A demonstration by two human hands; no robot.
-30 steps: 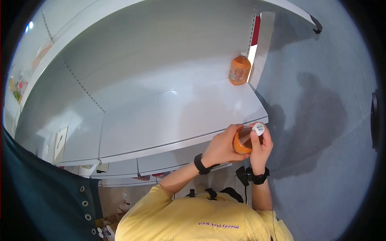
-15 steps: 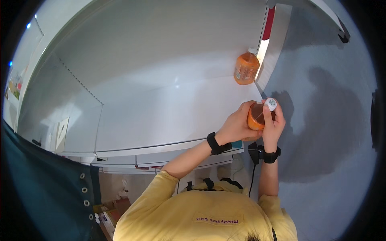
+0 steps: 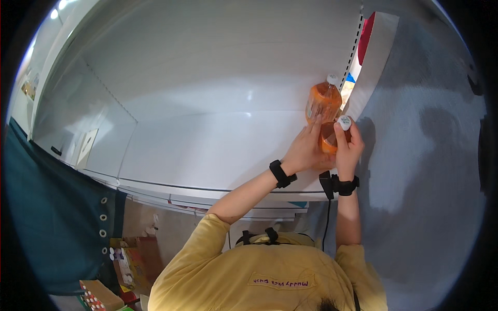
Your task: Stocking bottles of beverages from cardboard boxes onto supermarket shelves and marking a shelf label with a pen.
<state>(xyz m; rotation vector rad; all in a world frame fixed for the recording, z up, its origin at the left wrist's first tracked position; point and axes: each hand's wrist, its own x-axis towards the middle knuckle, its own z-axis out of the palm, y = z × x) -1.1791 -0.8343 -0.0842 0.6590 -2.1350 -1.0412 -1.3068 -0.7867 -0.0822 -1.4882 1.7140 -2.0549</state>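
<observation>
Two clear plastic bottles of orange drink with white caps are at the right end of the white shelf. The far bottle stands upright against the shelf's back corner. Just in front of it is the near bottle, held upright between my hands. My right hand grips it at the right, thumb and fingers round its neck by the cap. My left hand wraps its left side, with fingertips reaching forward close to the far bottle. The lower part of the near bottle is hidden behind my hands.
A white side panel rises right of the bottles, with a gap beside it. Farther right is a grey-blue surface with shadows. A dark green curtain hangs at the left. Cardboard boxes stand on the floor at lower left.
Both hands have carried the near bottle forward over the shelf, up to the far bottle. My left fingers have straightened along its side. The whole view has shifted slightly.
</observation>
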